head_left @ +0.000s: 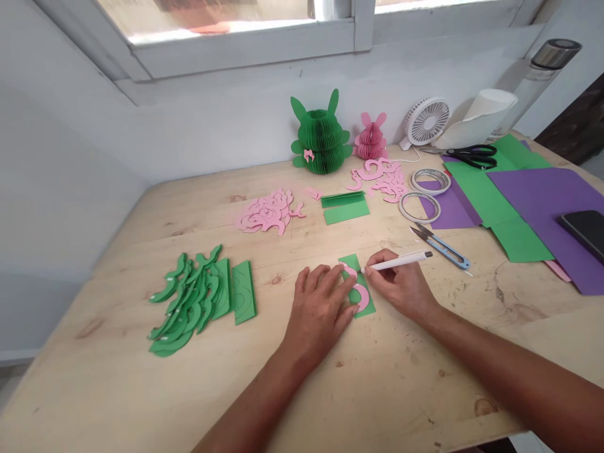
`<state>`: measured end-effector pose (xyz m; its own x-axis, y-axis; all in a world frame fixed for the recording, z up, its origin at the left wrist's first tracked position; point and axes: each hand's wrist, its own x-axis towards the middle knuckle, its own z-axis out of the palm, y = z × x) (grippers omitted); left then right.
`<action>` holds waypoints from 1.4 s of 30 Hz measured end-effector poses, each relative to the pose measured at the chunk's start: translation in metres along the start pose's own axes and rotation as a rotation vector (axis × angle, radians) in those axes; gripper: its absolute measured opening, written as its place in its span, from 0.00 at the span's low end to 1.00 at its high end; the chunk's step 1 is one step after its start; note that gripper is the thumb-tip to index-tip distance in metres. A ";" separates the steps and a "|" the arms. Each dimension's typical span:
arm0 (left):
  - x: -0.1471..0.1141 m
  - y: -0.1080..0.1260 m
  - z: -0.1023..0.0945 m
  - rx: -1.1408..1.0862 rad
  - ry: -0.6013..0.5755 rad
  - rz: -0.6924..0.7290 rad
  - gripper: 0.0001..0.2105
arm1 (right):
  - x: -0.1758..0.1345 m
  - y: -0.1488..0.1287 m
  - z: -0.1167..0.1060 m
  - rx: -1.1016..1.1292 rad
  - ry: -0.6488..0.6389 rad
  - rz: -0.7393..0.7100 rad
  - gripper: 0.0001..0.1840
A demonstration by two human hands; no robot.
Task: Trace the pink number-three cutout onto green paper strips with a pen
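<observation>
My right hand (pixel 402 283) grips a white pen (pixel 401 260), its tip at the edge of a pink curved paper cutout (pixel 361 297). That cutout lies on a small green paper rectangle (pixel 367 310) on the table. With fingers spread and lying flat, my left hand (pixel 319 302) presses the cutout and the green paper from the left; its fingertips hide part of both. Further left are a green paper rectangle with drawn outlines (pixel 244 292) and a heap of cut green paper shapes (pixel 191 308).
Pink cutouts (pixel 268 212) and folded green paper (pixel 346 207) lie beyond my hands. Thread snips (pixel 446 247), tape rolls (pixel 419 207), black scissors (pixel 474 155), purple sheets (pixel 542 207) and a phone (pixel 585 231) are at right. Green (pixel 321 141) and pink (pixel 371 139) paper figures stand by the wall.
</observation>
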<state>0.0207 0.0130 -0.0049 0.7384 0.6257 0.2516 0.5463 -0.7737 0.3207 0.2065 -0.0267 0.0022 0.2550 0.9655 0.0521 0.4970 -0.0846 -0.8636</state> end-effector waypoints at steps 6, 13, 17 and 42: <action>0.000 0.000 0.000 -0.017 -0.016 -0.011 0.16 | -0.001 -0.001 -0.001 -0.014 -0.013 0.019 0.03; 0.000 -0.001 0.000 0.007 0.000 0.003 0.17 | -0.001 0.001 0.000 0.004 0.003 -0.001 0.04; 0.000 -0.001 0.000 -0.004 -0.004 0.003 0.16 | -0.001 0.001 0.000 0.005 -0.007 0.008 0.04; 0.001 0.000 -0.001 0.009 0.008 0.009 0.16 | 0.000 0.001 0.002 0.044 0.013 0.001 0.04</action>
<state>0.0209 0.0133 -0.0040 0.7400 0.6198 0.2612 0.5435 -0.7799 0.3105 0.2058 -0.0260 0.0002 0.2665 0.9621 0.0578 0.4596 -0.0741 -0.8850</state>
